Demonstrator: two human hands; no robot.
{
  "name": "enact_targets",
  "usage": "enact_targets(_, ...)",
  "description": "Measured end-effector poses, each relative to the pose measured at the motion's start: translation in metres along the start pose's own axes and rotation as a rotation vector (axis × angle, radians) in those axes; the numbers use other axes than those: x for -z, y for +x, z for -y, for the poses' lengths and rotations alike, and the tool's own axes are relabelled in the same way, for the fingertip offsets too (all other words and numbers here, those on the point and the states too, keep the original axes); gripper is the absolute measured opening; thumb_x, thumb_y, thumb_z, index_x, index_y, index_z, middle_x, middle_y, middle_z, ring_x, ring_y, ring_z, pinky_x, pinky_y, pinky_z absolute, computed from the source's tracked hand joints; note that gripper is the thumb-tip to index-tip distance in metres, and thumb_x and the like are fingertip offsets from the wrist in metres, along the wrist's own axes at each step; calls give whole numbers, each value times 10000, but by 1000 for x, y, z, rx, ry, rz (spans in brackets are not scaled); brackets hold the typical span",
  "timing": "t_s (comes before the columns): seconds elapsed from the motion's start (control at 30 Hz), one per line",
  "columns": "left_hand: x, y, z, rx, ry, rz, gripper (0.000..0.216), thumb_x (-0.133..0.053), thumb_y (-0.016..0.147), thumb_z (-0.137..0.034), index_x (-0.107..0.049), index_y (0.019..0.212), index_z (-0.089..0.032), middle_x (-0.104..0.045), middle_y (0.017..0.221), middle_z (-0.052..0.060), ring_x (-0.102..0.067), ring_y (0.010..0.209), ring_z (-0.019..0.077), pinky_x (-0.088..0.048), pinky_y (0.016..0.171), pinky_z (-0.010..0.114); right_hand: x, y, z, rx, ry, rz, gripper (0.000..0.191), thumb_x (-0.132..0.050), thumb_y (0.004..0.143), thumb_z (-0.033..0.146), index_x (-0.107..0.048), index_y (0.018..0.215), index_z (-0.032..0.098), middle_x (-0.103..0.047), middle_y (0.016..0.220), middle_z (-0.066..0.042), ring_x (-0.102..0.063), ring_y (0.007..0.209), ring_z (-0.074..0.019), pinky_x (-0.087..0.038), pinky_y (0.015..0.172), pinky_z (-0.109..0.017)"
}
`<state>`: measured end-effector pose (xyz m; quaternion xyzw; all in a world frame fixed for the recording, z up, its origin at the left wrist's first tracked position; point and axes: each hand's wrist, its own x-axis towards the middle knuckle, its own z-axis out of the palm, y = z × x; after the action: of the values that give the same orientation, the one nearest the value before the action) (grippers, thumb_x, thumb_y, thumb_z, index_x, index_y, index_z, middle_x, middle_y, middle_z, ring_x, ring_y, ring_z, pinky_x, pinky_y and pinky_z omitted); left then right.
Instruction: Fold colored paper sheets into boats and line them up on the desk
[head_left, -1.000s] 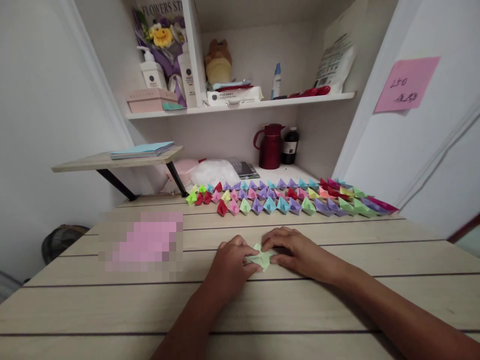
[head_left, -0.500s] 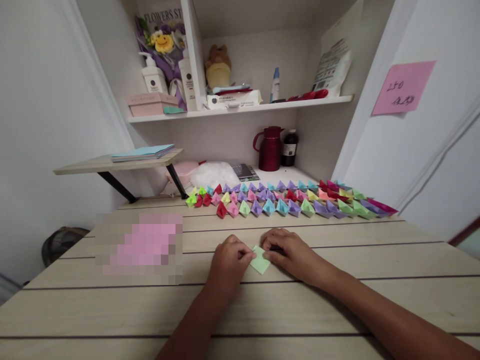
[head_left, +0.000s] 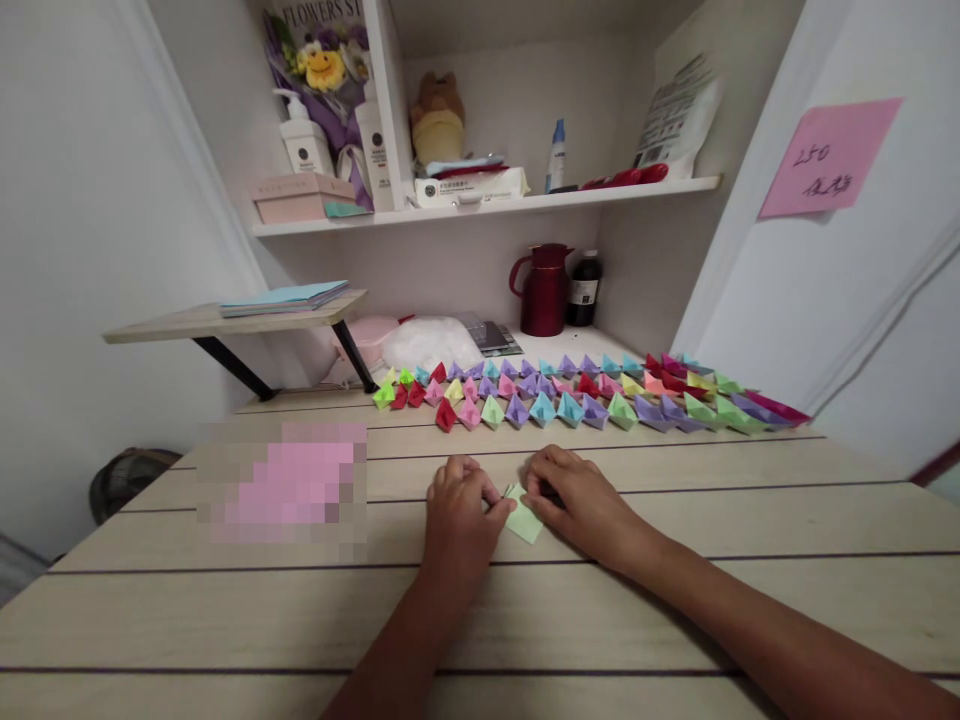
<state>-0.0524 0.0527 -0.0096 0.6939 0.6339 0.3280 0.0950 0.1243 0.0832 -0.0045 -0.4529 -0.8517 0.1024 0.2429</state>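
A small folded piece of light green paper (head_left: 526, 522) is held just above or on the wooden table (head_left: 300, 625), between both hands. My left hand (head_left: 461, 512) pinches its left corner with thumb and forefinger. From the other side, my right hand (head_left: 574, 497) grips the upper right edge, its fingers curled. Near the top of the paper the layers stand slightly apart. Beyond the hands, several rows of folded paper boats (head_left: 544, 408) in green, purple, blue, red, pink and yellow line the back of the table.
At left lies a blurred pink patch (head_left: 292, 485). A small raised stand (head_left: 172, 320) carries a stack of blue-topped paper (head_left: 289, 297). Behind the boats are a red jug (head_left: 544, 290), a dark bottle (head_left: 584, 290) and a white plastic bag (head_left: 431, 343). A shelf (head_left: 487, 212) hangs above.
The green paper has turned slightly and its top layers now show apart. Both hands keep their grip, with small shifts of the fingers. The view has moved a little.
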Motion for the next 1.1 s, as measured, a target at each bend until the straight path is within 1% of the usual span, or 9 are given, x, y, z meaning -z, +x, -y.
enact_targets(0.13,2,0,-3,13,87,32,175,-700,743,-286,-555,698,-200,-563,1046,50,-511,1043,240,-373,876,372,-2,0,-2,-37,52,-27,188,-614,812,228,-554,990,222,-599,955,-43,-563,879,-209,-424,794,-347)
enact_targets(0.2,4,-1,-5,29,122,39,173,-687,753,-310,-551,741,-204,-565,1016,48,-513,1014,243,-375,851,371,-3,-1,-2,-10,79,-34,234,-612,810,199,-554,1035,227,-602,1002,-47,-571,902,-208,-429,803,-345)
enact_targets(0.33,7,-4,-5,23,117,48,162,-663,763,-291,-572,876,-219,-575,1012,37,-512,1003,236,-372,868,369,-2,-1,-2,102,57,0,143,-559,858,179,-645,947,252,-638,984,-48,-572,957,-220,-426,855,-360)
enact_targets(0.5,13,-3,2,-27,-75,79,306,-615,770,-175,-621,1063,-261,-575,1130,27,-503,1118,208,-366,948,345,-1,-3,-6,124,19,9,216,-534,882,181,-698,974,287,-648,1025,-47,-578,971,-228,-438,873,-383)
enact_targets(0.63,15,0,4,-71,-142,102,226,-582,798,-166,-714,945,-276,-586,1055,21,-536,1068,185,-402,914,310,0,-4,-6,148,0,17,220,-520,895,204,-704,987,283,-644,1049,-58,-573,992,-239,-440,881,-400)
enact_targets(0.8,18,-1,1,-151,15,186,229,-595,816,-210,-746,895,-362,-613,1032,10,-533,1029,208,-381,888,369,3,-3,-2,125,7,44,171,-515,904,247,-668,976,273,-643,1041,-53,-562,995,-238,-427,887,-405)
enact_targets(0.9,22,0,-2,-155,52,238,219,-606,810,-221,-751,887,-366,-632,1035,10,-533,1010,216,-383,868,379,1,0,-3,46,50,47,147,-529,894,279,-636,994,263,-638,1011,-51,-573,952,-226,-435,861,-393)
enact_targets(1.0,23,1,-2,-148,36,242,207,-602,808,-231,-753,859,-363,-640,1045,0,-529,1019,215,-383,875,375,-3,4,-3,-36,67,26,245,-566,864,297,-602,1102,250,-624,1023,-60,-580,959,-229,-439,849,-388)
enact_targets(1.1,21,1,-2,-139,32,229,176,-606,806,-246,-750,839,-341,-643,1036,-1,-531,1021,212,-380,875,369,-4,7,-2,-25,51,46,266,-598,833,276,-621,1097,260,-614,1037,-59,-564,1004,-240,-414,886,-402)
